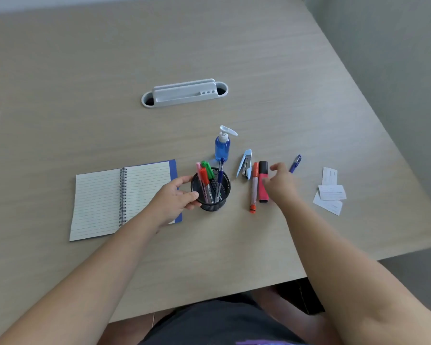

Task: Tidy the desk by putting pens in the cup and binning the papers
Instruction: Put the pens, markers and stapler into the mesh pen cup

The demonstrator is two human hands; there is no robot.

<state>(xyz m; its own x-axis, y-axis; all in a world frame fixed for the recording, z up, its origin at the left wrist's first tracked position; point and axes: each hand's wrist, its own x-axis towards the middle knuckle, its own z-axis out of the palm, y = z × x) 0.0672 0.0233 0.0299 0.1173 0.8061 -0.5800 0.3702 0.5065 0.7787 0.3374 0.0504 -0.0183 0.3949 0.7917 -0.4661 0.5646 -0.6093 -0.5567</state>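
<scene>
**Pens going into the cup, papers not yet touched**

Pale wood desk (234, 58), grey wall behind. Black mesh cup (210, 192) is sitting mid-desk with several pens inside; left hand (177, 196) is wrapping its side, steadying it. Right hand (280, 185) is hovering loosely open, holding nothing, over the pink highlighter (263, 181) beside the orange marker (254, 186). Blue pen (295, 163) is lying just beyond. Paper slips (330, 192) are waiting further right. Next move, probably: pinch the highlighter, drop it in the cup.

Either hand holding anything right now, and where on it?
The left hand grips the black mesh cup by its left side wall. The right hand holds nothing, open beside the red highlighter.
</scene>
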